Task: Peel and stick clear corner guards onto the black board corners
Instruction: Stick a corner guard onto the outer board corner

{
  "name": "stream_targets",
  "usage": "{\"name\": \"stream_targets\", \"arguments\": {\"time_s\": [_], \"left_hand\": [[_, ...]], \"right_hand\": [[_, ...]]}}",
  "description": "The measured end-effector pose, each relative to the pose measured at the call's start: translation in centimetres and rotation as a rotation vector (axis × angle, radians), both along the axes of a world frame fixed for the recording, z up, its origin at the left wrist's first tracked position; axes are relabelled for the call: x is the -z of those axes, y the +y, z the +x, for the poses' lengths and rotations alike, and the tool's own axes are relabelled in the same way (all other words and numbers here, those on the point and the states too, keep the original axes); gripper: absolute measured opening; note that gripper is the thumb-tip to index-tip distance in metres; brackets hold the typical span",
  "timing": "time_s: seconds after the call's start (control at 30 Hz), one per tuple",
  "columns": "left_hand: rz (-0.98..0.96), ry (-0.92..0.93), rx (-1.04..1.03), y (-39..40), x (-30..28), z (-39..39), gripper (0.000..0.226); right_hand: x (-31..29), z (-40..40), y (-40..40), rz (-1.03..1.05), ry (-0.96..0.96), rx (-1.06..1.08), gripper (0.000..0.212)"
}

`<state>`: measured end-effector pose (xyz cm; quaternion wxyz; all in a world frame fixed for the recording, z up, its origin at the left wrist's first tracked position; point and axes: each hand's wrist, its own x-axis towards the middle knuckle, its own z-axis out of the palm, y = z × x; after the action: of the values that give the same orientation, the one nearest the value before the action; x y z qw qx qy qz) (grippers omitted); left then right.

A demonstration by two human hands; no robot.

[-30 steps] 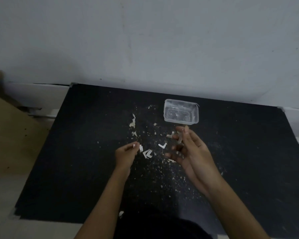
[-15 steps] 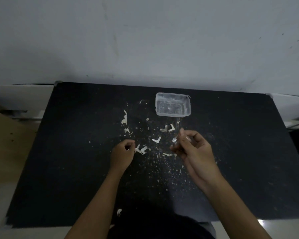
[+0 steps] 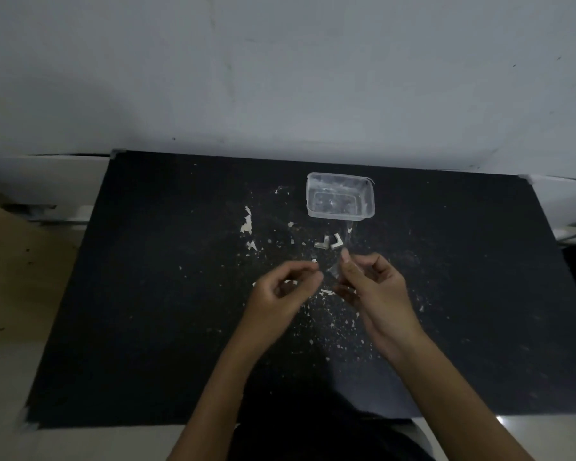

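Right hand point(image 3: 376, 291) pinching clear corner guard point(image 3: 336, 271) upright, left hand point(image 3: 285, 294) beside

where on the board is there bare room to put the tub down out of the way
The board is bare left of the left hand, out to its left edge, and right of the right hand, out to its right edge. The middle is crowded: the tub, two L-shaped pieces, paper scraps and both hands.

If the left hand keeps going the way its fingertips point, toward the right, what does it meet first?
Most likely the right hand, which pinches a clear corner guard just across a small gap from the left hand. The guard's edge may come first; it is faint and depth is unclear.
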<state>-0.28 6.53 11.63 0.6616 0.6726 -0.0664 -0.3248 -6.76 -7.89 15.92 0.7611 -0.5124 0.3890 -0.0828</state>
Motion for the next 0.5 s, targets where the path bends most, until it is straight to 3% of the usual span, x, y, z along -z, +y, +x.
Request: {"name": "stream_targets", "arguments": {"time_s": [0.17,0.33,0.5], "left_hand": [[-0.092,-0.011,-0.026,-3.6,-0.1,-1.4,0.018],[-0.061,-0.008,0.014,-6.1,0.2,-1.5,0.016],[0.031,-0.015,0.025,-8.4,-0.1,-1.5,0.017]], "right_hand": [[-0.2,-0.7,-0.9,-0.076,0.022,0.063,0.023],[0.2,-2.5,-2.8,-0.103,0.092,0.101,0.030],[0.7,-4.4,-5.8,-0.153,0.161,0.045,0.013]]}}
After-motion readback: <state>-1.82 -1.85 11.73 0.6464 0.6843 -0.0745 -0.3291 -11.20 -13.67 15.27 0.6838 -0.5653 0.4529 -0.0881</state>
